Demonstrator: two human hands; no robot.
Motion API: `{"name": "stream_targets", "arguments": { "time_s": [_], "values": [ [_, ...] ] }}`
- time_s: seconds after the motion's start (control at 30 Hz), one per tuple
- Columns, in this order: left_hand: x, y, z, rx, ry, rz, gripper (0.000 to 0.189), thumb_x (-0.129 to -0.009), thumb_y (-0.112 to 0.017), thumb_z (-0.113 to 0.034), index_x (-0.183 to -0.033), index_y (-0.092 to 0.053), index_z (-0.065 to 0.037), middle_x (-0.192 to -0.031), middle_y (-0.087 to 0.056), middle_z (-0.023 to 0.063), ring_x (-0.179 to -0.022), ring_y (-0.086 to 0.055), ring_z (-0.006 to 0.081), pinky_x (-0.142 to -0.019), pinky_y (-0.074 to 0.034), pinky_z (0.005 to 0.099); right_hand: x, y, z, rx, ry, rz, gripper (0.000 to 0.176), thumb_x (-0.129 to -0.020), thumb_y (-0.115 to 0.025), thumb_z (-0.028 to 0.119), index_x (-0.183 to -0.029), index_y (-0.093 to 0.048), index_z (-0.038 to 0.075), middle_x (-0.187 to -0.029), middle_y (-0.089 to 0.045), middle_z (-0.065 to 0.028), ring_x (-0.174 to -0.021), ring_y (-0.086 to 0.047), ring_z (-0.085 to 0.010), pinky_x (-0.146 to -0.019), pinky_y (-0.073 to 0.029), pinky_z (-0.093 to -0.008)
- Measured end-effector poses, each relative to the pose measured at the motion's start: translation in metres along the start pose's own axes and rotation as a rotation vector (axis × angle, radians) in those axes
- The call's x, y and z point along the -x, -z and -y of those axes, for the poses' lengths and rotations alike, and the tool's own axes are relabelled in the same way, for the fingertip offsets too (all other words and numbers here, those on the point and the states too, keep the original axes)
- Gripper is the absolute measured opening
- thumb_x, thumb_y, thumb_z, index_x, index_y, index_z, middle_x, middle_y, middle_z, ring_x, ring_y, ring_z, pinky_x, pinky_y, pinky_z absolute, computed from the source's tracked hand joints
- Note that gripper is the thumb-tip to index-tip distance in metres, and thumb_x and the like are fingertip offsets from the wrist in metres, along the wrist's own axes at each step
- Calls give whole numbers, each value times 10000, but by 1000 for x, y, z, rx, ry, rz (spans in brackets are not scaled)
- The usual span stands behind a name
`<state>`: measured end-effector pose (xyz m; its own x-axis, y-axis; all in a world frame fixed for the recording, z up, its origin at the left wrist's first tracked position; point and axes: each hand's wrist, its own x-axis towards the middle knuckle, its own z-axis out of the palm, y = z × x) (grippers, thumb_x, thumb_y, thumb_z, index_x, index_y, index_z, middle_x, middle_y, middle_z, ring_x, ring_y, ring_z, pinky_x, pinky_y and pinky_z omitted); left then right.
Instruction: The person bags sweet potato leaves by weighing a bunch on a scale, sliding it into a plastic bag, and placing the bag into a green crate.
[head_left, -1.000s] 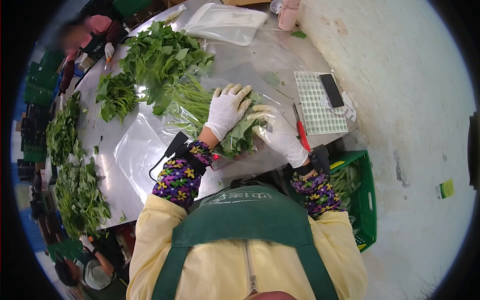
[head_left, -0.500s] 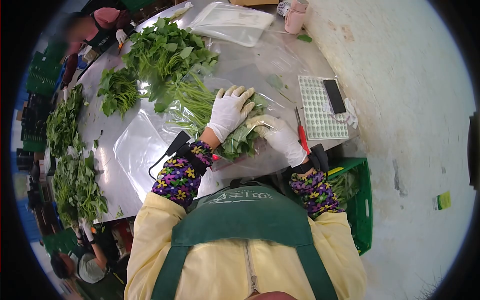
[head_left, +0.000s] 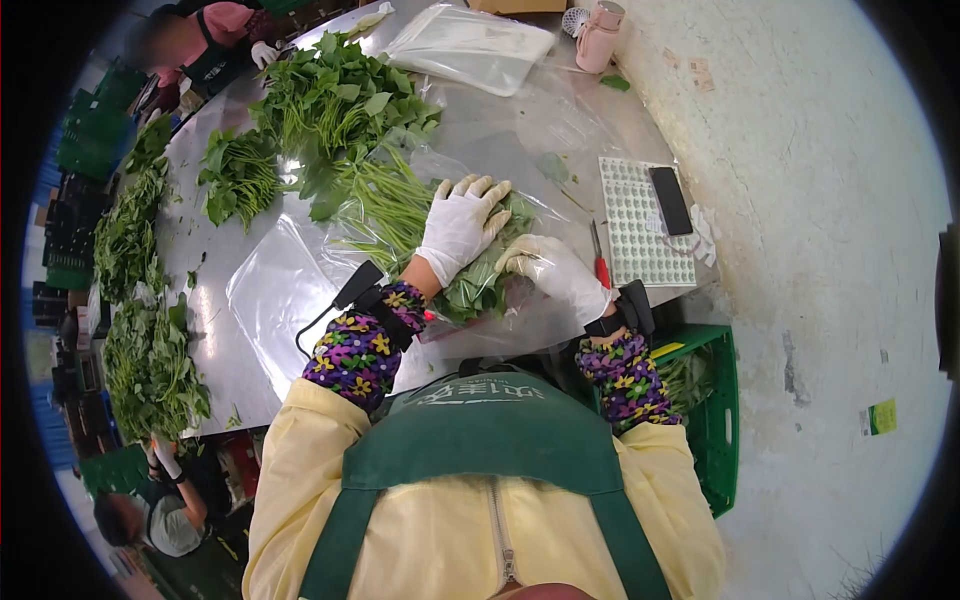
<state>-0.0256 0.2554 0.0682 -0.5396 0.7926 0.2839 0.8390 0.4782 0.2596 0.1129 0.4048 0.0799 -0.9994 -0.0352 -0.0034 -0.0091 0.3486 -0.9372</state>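
Observation:
A bunch of leafy green stems point(head_left: 385, 208) lies inside a clear plastic bag point(head_left: 440, 163) on the metal table. My left hand point(head_left: 460, 228), in a white glove, rests flat on the bagged greens with its fingers stretched out. On the leafy end, my right hand point(head_left: 555, 272), also gloved, has its fingers curled in and pinched at the edge of the bag; the fingertips are partly hidden. Just right of that hand lies a thin tool with a red handle point(head_left: 602, 272). A stack of flat clear bags point(head_left: 275, 290) sits left of my left forearm.
Loose greens point(head_left: 335, 100) are heaped at the back, with a smaller bunch point(head_left: 240, 178) beside them. A label sheet point(head_left: 630, 225) bears a phone point(head_left: 670, 200). A pink bottle point(head_left: 599, 38) stands far right. A green crate point(head_left: 728, 420) is below the table's right edge. Two co-workers are at the left.
My left hand stays in place on the bag. My right hand has shifted very slightly and its fingers look more curled. The co-worker at upper left has moved a gloved hand.

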Motion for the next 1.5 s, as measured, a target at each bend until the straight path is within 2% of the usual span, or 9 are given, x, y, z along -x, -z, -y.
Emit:
{"name": "stream_targets", "arguments": {
  "time_s": [0.43, 0.53, 0.6, 0.7, 0.77, 0.9, 1.13, 1.33, 1.5],
  "values": [
    [-6, 6, 1, 61, 6, 79, 463, -936, -539, -394, -1364, -522, -217, -1334, -564, 106, -1271, -488, 307, -1065, -334, 516, 143, 26, 37, -152, -591, 223, 168, -915, -596, 138, -1001, -708, 47, -926, -694, -23, -808, -611, -88, -740, -495, -252],
    [-12, 15, 14, 88, -46, 96, 467, -941, -528, -408, -1366, -520, -216, -1328, -567, 117, -1277, -479, 317, -1055, -329, 545, 214, -14, 48, -244, -942, 345, 400, -914, -609, 229, -1265, -592, 39, -959, -686, -63, -768, -632, -111, -669, -528, -282],
    [-21, 34, 20, 37, -109, 84, 471, -936, -556, -384, -1361, -527, -183, -1297, -587, 135, -1240, -514, 326, -1030, -379, 504, 268, -56, 38, 439, -886, 436, 584, -854, -658, 360, -1329, -541, 40, -1084, -682, -190, -930, -686, -316, -798, -542, -406],
    [-53, 51, 37, 406, -110, 83, 499, -921, -601, -408, -1301, -570, -85, -1221, -619, 186, -1116, -581, 396, -963, -468, 396, 258, -78, 76, 592, -1308, 394, 590, -843, -661, 362, -1320, -547, 34, -1174, -640, -228, -1056, -632, -385, -892, -513, -422],
    [-80, 38, 47, 714, -87, 281, 537, -934, -593, -398, -1340, -533, -50, -1258, -615, 181, -1138, -597, 329, -978, -455, 355, 260, -94, 73, 514, -715, -328, 597, -806, -704, 431, -1252, -590, 51, -1054, -663, -210, -979, -646, -365, -835, -519, -414],
    [-110, 15, 30, 733, -134, 667, 500, -926, -614, -359, -1298, -574, -28, -1227, -638, 175, -1110, -608, 247, -968, -450, 311, 166, -103, 99, 58, -491, -684, 683, -828, -732, 270, -1410, -448, 53, -1303, -567, -149, -1075, -623, -232, -892, -492, -337],
    [-116, 1, 12, 545, -233, 784, 366, -879, -661, -327, -1081, -705, -25, -992, -714, 148, -909, -661, 220, -842, -496, 319, 93, -111, 87, -263, -235, -744, 506, -882, -689, 126, -1337, -504, 3, -1142, -667, -91, -1084, -606, -183, -943, -460, -309],
    [-82, 63, 43, 757, -60, 451, 204, -914, -629, -181, -1020, -673, -13, -839, -654, 44, -751, -575, 117, -730, -479, 261, 77, -114, 96, -484, -260, -656, 118, -932, -628, 78, -1026, -663, 15, -1025, -696, -36, -1042, -604, -167, -962, -448, -322],
    [-23, 161, 97, 757, 9, 211, 329, -921, -587, -92, -1240, -615, -16, -967, -671, 37, -857, -585, 96, -785, -481, 247, 44, -106, 124, 207, 84, -595, 40, -901, -660, 115, -919, -689, 94, -940, -706, -5, -1093, -589, -243, -1079, -327, -416]
  ]
}}
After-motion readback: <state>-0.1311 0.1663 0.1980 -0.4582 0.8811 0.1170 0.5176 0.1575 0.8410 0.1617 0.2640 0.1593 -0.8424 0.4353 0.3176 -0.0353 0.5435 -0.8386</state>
